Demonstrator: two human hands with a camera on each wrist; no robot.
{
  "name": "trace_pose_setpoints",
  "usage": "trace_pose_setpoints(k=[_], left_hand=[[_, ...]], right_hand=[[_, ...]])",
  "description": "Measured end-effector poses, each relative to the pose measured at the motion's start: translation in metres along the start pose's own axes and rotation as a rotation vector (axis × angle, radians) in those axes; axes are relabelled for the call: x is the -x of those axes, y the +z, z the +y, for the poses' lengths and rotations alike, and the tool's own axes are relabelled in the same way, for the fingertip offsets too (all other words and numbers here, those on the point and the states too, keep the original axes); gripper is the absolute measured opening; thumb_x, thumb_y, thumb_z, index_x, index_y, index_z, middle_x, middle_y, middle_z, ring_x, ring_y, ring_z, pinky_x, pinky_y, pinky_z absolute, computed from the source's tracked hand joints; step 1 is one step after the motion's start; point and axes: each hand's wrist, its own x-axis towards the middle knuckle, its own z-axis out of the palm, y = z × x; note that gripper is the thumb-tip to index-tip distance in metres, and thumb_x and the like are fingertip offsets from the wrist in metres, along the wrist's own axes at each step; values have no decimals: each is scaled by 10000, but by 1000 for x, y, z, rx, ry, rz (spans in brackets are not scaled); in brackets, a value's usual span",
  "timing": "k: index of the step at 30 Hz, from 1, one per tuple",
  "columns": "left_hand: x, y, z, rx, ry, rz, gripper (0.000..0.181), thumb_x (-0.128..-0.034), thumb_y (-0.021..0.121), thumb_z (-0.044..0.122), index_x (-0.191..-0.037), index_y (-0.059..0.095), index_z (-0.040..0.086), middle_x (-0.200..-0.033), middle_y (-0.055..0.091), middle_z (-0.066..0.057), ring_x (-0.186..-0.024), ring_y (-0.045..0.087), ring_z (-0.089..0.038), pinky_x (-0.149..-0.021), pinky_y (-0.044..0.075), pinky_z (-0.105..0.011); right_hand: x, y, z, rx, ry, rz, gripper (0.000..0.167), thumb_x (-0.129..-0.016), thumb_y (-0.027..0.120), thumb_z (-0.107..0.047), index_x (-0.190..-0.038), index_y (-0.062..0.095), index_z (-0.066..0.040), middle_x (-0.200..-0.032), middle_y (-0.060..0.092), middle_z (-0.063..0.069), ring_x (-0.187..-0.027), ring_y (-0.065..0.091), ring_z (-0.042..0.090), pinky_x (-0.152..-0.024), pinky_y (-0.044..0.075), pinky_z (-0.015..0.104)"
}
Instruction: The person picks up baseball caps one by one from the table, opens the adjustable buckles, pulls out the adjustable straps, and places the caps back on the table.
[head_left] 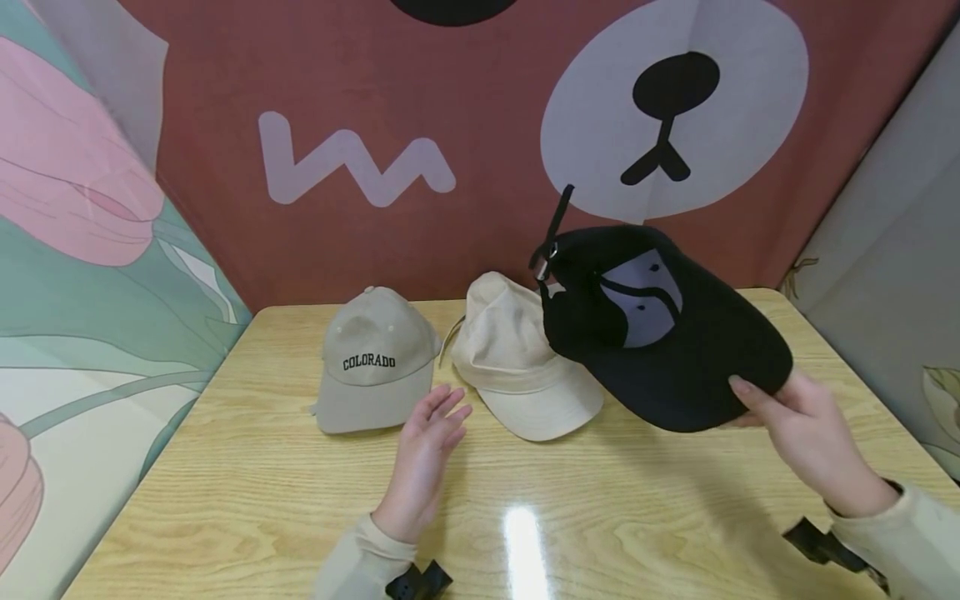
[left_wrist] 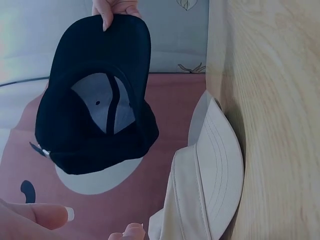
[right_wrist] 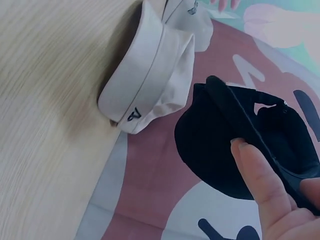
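Note:
My right hand (head_left: 813, 437) pinches the brim of a black baseball cap (head_left: 697, 358), thumb on the underside. The cap is held above the table, its inside with a grey-violet lining facing me and its strap end sticking up at the left. My left hand (head_left: 427, 458) is held above the table with fingers extended, holding nothing. It is nearest to a grey cap (head_left: 378, 342) lettered COLORADO and a cream cap (head_left: 517, 358), both resting on the table brim forward. The black cap partly overlaps the cream cap in the head view. In the left wrist view the left thumb (left_wrist: 50, 216) shows.
The wooden table (head_left: 247, 500) reaches back to a red-brown cloth (head_left: 360, 250) with a bear print. Floral cloth (head_left: 90, 333) hangs on the left, and a grey cloth (head_left: 892, 208) on the right. A strip of light reflects on the tabletop.

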Motion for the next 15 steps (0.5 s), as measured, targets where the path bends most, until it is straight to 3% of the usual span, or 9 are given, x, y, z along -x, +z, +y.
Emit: trace_pose_setpoints(k=[15], left_hand=[[-3, 4, -1, -19, -22, -62, 568, -944, 505, 64, -1433, 256, -81, -1450, 356, -257, -1291, 423, -354, -1074, 309, -466]], right_hand=[[5, 11, -8, -103, -63, -55, 470, -974, 481, 77, -1348, 559, -197, -1133, 649, -179, -811, 680, 54, -657, 543, 203]])
